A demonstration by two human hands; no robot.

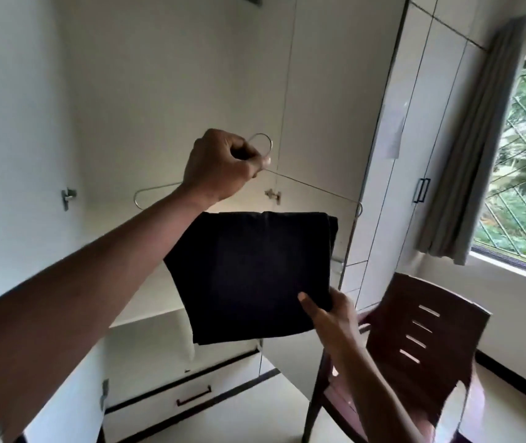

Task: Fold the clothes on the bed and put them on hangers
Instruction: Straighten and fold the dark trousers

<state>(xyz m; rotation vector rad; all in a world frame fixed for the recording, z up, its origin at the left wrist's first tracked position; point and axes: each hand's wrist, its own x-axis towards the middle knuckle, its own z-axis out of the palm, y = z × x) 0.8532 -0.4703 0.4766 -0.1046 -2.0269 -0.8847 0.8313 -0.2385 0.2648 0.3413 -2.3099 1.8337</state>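
two hands mid-frame: left hand (223, 164) grips the thin silver wire hanger (314, 187) by its hook; right hand (328, 314) pinches the soft folded black garment (249, 276), perhaps trousers, at its corner.

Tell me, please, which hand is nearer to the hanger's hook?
Left. The left hand grips the hanger at its hook; the right hand is lower, pinching the folded dark garment.

Thin shiny metal wire hanger (313, 186); matt black cloth garment (249, 276) — glossy brown plastic chair (421, 327), grey cloth curtain (466, 148)
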